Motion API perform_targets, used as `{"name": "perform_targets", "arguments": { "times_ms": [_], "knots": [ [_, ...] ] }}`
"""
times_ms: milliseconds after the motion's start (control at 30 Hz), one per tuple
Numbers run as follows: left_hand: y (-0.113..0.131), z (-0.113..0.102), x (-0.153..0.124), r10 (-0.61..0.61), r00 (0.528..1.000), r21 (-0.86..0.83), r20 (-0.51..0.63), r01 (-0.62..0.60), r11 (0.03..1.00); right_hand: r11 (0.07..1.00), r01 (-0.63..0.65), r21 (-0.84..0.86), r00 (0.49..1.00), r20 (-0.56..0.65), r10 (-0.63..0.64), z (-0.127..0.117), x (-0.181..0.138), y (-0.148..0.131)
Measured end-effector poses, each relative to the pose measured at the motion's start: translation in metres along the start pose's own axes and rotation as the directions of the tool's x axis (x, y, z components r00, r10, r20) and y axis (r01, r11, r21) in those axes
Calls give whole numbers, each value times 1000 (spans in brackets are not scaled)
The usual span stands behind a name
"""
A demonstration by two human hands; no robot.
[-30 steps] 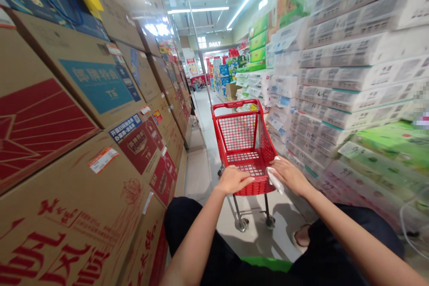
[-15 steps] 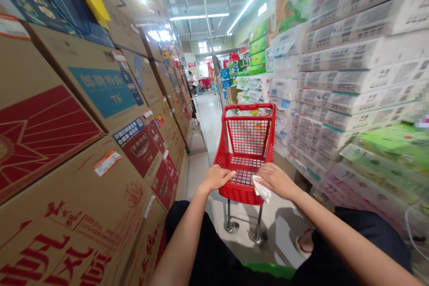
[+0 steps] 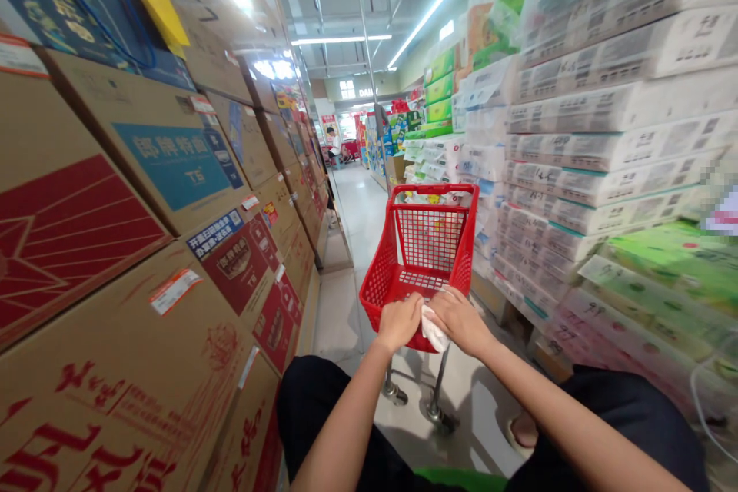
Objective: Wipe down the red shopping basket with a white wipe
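A red plastic shopping cart (image 3: 387,246) stands in the aisle in front of me, turned slightly, its basket empty. My left hand (image 3: 400,323) is closed over the cart's near edge, fingers curled inward. Close beside it, my right hand (image 3: 461,320) presses a crumpled white cloth or tissue (image 3: 433,330) against the same edge. The cloth hangs down between the two hands, and the fingertips of both are partly hidden. Below the basket show metal legs with casters (image 3: 441,417).
Stacked cardboard cartons (image 3: 219,346) line the left side. Wrapped packs of paper goods (image 3: 570,146) rise on the right, with green packs (image 3: 669,261) lower down. A thin pole (image 3: 369,38) stands beyond the cart. Farther along the aisle is a person (image 3: 334,142).
My left hand has moved right along the cart's edge, close to my right hand. The right hand and cloth have shifted left. The cart has turned a little.
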State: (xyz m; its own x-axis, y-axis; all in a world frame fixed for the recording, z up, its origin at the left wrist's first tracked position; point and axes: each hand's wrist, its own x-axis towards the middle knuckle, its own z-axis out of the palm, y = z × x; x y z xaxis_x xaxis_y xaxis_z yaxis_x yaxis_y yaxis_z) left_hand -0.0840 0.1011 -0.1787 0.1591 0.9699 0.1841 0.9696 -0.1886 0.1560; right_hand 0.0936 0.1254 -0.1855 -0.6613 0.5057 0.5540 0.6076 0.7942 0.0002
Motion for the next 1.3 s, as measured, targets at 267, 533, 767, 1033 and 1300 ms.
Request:
{"name": "perform_targets", "arguments": {
  "times_ms": [267,533,767,1033,1300],
  "knots": [
    [-8,-7,-1,81,997,-122,-13,-82,989,999,-33,8,999,-42,34,-3,11,49],
    [-42,-21,-2,79,996,-182,42,-70,981,1000,27,-9,999,-18,-27,7,12,11],
    [-75,-25,-3,31,997,-246,71,-13,969,999,40,7,999,21,-40,10,32,41],
    [-90,-22,4,35,999,-235,-17,-38,971,987,-122,-106,992,-50,117,14,27,53],
    [-45,-4,-9,109,990,-26,-89,-112,993,972,-199,-122,979,-81,190,8,27,34]
  ]
}}
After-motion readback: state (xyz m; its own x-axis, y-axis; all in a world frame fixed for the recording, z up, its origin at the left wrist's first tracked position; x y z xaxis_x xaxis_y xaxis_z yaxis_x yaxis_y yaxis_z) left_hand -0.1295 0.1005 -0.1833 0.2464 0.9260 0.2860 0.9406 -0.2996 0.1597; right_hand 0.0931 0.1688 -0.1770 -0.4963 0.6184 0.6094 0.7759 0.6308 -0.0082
